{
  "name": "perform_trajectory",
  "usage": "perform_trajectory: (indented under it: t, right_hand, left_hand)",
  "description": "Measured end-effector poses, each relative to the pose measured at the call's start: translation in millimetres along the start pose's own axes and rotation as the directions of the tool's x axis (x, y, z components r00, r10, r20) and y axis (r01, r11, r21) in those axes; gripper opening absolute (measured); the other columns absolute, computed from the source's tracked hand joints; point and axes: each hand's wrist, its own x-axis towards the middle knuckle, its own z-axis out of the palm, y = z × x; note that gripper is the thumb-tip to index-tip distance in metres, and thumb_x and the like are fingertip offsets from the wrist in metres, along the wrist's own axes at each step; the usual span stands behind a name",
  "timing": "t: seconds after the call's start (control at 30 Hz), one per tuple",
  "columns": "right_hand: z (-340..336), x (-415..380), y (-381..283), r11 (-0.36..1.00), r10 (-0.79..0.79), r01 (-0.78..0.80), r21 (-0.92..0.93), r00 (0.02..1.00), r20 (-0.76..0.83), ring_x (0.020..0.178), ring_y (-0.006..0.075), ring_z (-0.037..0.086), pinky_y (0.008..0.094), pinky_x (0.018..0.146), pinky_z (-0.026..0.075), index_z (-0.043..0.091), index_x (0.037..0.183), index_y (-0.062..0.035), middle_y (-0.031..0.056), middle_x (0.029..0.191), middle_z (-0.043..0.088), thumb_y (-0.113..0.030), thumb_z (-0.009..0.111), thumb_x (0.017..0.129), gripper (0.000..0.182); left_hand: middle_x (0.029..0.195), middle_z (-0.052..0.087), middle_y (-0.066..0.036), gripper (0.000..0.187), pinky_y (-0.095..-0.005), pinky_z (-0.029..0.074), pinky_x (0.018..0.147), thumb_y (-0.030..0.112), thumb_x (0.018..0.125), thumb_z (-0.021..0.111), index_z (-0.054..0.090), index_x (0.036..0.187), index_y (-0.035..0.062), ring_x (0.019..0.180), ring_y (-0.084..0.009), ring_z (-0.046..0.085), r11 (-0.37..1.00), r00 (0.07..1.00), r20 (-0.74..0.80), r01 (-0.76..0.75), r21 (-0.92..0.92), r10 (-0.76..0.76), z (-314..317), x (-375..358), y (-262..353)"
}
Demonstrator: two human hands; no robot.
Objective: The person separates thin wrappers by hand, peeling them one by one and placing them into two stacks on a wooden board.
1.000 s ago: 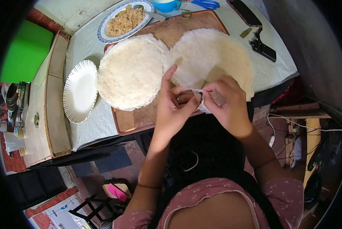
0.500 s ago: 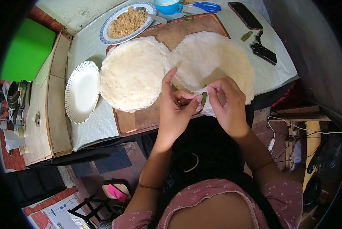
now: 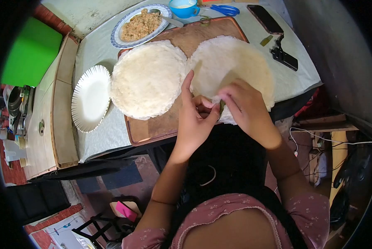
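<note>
My left hand pinches a green chili pepper between thumb and fingers, its index finger pointing up. Thin white wrapper partly covers the pepper, and only a strip of green shows. My right hand is closed at the wrapper, its fingertips close to the left thumb. Both hands are above the near edge of the right-hand stack of round wrappers. Another stack of wrappers lies to the left on the brown wooden board.
A plate of crumbly filling with a spoon stands at the back, beside a blue cup and blue-handled scissors. A white paper plate is at left. A phone, a green pepper piece and a black clip device lie at right.
My right hand has turned inward and moved left toward my left hand, bringing the wrapper over the pepper. Less of the green shows now. The left hand keeps its pinch.
</note>
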Motion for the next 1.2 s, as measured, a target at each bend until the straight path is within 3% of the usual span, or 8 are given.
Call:
perform_trajectory:
  t: [0.13,0.23,0.43,0.63,0.83,0.93,1.03,1.2]
  right_hand:
    - [2,-1,-4,0.956,0.254,-0.225,0.187,0.956,-0.148,0.087,0.0376,0.058,0.0443,0.076,0.046,0.06,0.098,0.0007,0.0177,0.09,0.058,-0.002,0.057,0.087,0.012]
    - [2,-4,-5,0.963,0.235,-0.216,0.159,0.965,-0.116,0.085,0.0377,0.058,0.0442,0.076,0.046,0.059,0.099,0.0009,0.0178,0.091,0.059,0.0,0.058,0.085,0.013]
    - [2,6,-4,0.994,-0.107,0.105,-0.036,0.993,-0.06,0.08,0.0373,0.06,0.0446,0.074,0.048,0.061,0.096,0.001,0.0177,0.088,0.06,-0.006,0.063,0.084,0.014]
    - [-11,20,9,0.953,0.291,-0.282,0.112,0.954,-0.075,0.066,0.033,0.059,0.0385,0.062,0.046,0.06,0.087,0.0025,0.0178,0.074,0.06,-0.012,0.063,0.089,0.015]
    - [-8,15,6,0.93,0.309,-0.294,0.22,0.951,-0.033,0.058,0.0247,0.054,0.0346,0.056,0.043,0.058,0.088,0.0021,0.0165,0.07,0.059,-0.01,0.062,0.091,0.013]
    - [-10,14,1,0.943,0.271,-0.262,0.207,0.962,-0.017,0.06,0.0247,0.056,0.0338,0.057,0.043,0.059,0.09,0.0014,0.0162,0.073,0.06,-0.007,0.062,0.089,0.009]
    - [-5,10,4,0.967,0.161,-0.146,0.211,0.985,-0.057,0.064,0.0246,0.059,0.0324,0.06,0.045,0.06,0.092,0.0004,0.016,0.078,0.062,-0.004,0.063,0.086,0.008]
    - [-17,13,1,0.958,0.239,-0.235,0.162,0.971,-0.002,0.069,0.0229,0.062,0.0315,0.064,0.047,0.059,0.092,0.001,0.0146,0.082,0.063,-0.004,0.063,0.087,0.008]
  left_hand:
    - [0.079,0.051,0.0,0.097,-0.0218,0.052,0.065,-0.014,0.084,0.062,0.003,0.156,0.0138,0.07,-0.0076,0.058,1.0,0.998,-0.06,-0.009,-0.005,0.009,3,-1,-2]
    - [0.08,0.052,-0.001,0.102,-0.022,0.052,0.064,-0.014,0.083,0.062,-0.002,0.156,0.0161,0.069,-0.0076,0.057,1.0,0.997,-0.079,-0.002,0.003,0.003,3,-3,0]
    - [0.08,0.052,-0.001,0.104,-0.0209,0.051,0.063,-0.014,0.084,0.062,-0.006,0.156,0.0176,0.07,-0.0076,0.057,0.999,0.999,-0.032,-0.014,-0.041,0.013,3,-2,-2]
    - [0.08,0.051,0.0,0.099,-0.0215,0.051,0.065,-0.013,0.084,0.062,0.001,0.156,0.0153,0.071,-0.0075,0.057,1.0,1.0,-0.022,-0.005,0.009,0.005,2,-2,4]
    - [0.081,0.055,-0.003,0.091,-0.0219,0.05,0.061,-0.001,0.085,0.071,0.012,0.154,0.0055,0.069,-0.009,0.058,1.0,0.999,-0.029,0.023,-0.01,-0.023,1,6,5]
    - [0.075,0.058,-0.005,0.101,-0.0224,0.047,0.056,0.013,0.081,0.079,0.009,0.153,0.0009,0.064,-0.0099,0.058,0.973,0.993,-0.077,0.104,0.206,-0.09,7,17,29]
    - [0.064,0.057,-0.009,0.111,-0.0268,0.046,0.051,0.018,0.076,0.083,0.005,0.151,-0.0054,0.054,-0.015,0.058,0.896,0.985,-0.151,-0.006,0.443,0.081,9,26,31]
    - [0.062,0.057,-0.007,0.113,-0.0282,0.046,0.054,0.014,0.075,0.083,0.002,0.154,0.0031,0.054,-0.0165,0.057,0.933,0.988,-0.066,-0.112,0.341,0.143,12,40,21]
